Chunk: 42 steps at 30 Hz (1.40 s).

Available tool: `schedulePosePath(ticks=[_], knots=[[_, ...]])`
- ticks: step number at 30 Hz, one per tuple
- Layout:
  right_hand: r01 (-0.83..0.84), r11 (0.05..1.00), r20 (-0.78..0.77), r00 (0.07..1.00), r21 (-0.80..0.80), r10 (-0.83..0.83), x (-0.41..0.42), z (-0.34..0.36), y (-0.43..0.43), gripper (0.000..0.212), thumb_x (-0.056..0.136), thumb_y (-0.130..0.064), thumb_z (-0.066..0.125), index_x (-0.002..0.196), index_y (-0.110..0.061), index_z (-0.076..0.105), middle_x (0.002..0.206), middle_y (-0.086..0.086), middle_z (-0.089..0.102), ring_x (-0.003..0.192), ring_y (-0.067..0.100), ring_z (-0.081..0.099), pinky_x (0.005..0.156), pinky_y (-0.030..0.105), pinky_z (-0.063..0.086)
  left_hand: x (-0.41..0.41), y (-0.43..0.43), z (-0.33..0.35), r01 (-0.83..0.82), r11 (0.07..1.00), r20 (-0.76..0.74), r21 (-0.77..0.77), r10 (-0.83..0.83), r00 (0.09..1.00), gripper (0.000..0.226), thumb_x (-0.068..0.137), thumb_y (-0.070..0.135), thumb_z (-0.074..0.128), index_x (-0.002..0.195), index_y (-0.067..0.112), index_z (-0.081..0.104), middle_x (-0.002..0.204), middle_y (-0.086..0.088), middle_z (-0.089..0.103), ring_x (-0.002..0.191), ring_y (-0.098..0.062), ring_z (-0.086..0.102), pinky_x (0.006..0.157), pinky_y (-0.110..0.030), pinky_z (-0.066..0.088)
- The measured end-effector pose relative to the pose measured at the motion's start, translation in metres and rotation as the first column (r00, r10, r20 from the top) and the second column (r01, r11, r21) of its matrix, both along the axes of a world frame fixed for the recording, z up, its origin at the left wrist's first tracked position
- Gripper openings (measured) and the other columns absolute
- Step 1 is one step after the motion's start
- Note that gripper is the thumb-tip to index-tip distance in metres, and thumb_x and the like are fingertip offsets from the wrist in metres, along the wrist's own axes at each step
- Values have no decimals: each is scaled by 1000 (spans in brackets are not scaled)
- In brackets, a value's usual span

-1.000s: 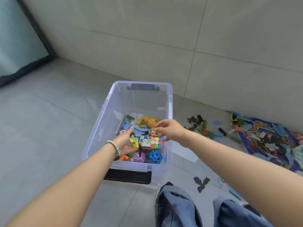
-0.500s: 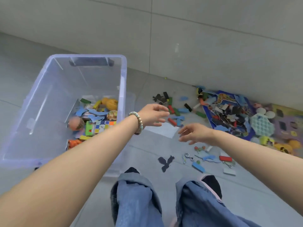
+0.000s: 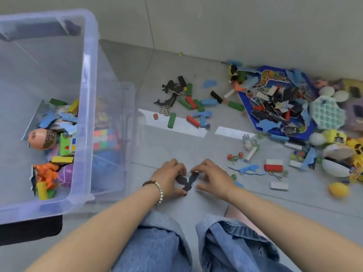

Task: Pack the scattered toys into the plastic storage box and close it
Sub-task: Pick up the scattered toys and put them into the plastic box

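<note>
The clear plastic storage box (image 3: 89, 107) stands open at the left, holding blocks, puzzle pieces, a colour cube and a pink egg toy (image 3: 40, 138). On the floor just ahead of my knees lies a flat black cut-out piece (image 3: 187, 181). My left hand (image 3: 169, 178) curls its fingers on the piece's left end, thumb at its lower tip. My right hand (image 3: 211, 176) pinches the piece's upper right end with its fingertips. Scattered toys (image 3: 188, 107) lie on the floor beyond both hands.
A blue puzzle tray (image 3: 275, 101) heaped with pieces sits at the right by the wall. Around it lie a mint bubble toy (image 3: 327, 112), white and yellow eggs (image 3: 338, 189), marbles and cards. A black lid (image 3: 29, 230) lies under the box's near edge. My knees in denim are below.
The view swung right and down from the box. Both hands left the box, came down to the floor and closed on the black cut-out piece.
</note>
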State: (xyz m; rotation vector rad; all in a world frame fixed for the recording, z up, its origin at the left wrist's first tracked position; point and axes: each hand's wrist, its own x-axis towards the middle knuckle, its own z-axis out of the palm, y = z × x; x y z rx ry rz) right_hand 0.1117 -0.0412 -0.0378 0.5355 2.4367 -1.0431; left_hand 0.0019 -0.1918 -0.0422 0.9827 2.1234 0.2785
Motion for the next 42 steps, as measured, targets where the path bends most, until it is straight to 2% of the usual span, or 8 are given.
schedulePosePath(ticks=[8, 16, 22, 25, 32, 36, 39, 42], knots=[[-5, 999, -93, 996, 53, 10, -6, -10, -5, 26, 81, -21, 64, 106, -26, 57, 111, -9, 47, 82, 14, 49, 69, 27, 38, -1, 7, -13, 48, 997, -52, 66, -45, 998, 38, 68, 37, 76, 92, 21, 50, 93, 10, 41, 86, -11, 40, 69, -23, 36], [442, 897, -294, 853, -32, -431, 52, -2, 42, 25, 75, -18, 77, 95, -21, 62, 103, -14, 48, 96, 1, 50, 77, 11, 36, 8, 14, -17, -149, 988, 154, 30, 142, 978, 39, 73, 24, 77, 97, 22, 46, 72, 11, 51, 69, -9, 50, 72, -25, 44], [419, 908, -196, 890, -10, -412, 83, -12, 48, 34, 73, -16, 78, 105, -17, 66, 101, -6, 57, 85, 1, 53, 74, 4, 37, 24, 18, -17, -142, 988, -19, 62, 143, 990, 52, 65, 39, 79, 104, 22, 49, 104, 6, 44, 99, -13, 44, 84, -34, 46], [444, 895, -180, 879, -27, -442, 82, -18, 46, 36, 75, -14, 76, 109, -16, 64, 101, -7, 56, 91, 8, 57, 82, 18, 46, 28, 20, -17, -142, 987, -35, 76, 145, 989, 45, 66, 34, 80, 101, 19, 56, 105, 5, 40, 104, -16, 43, 86, -35, 45], [343, 935, -182, 929, 88, -323, 73, -18, 50, 22, 79, -15, 70, 99, -16, 59, 98, -4, 54, 85, 13, 54, 70, 23, 42, 26, 26, -20, -193, 971, -15, 139, 197, 980, 33, 73, 30, 76, 88, 25, 47, 94, 4, 47, 97, -19, 46, 80, -25, 40], [250, 950, -196, 957, 185, -214, 72, -19, 47, 19, 82, -16, 64, 100, -12, 59, 101, -1, 55, 86, 15, 53, 72, 26, 40, 21, 35, -17, -322, 928, 74, 187, 314, 947, 38, 78, 26, 72, 103, 26, 44, 81, 2, 54, 77, -14, 52, 68, -24, 41], [248, 948, -160, 963, 198, -218, 71, -21, 47, 19, 82, -18, 63, 101, -12, 63, 102, -1, 55, 83, 14, 54, 69, 21, 39, 25, 48, -5, -603, 785, 515, 140, 462, 722, 19, 90, 12, 58, 100, 27, 54, 73, 0, 52, 63, -7, 55, 62, -13, 45], [559, 828, -219, 803, -45, -554, 61, -12, 46, 14, 76, -13, 72, 88, -18, 66, 95, 2, 61, 67, 6, 54, 66, 7, 40, 27, 57, 4, -806, 561, 831, -188, 529, 175, 25, 97, 1, 40, 97, 16, 59, 94, -5, 57, 81, -19, 61, 74, -26, 55]])
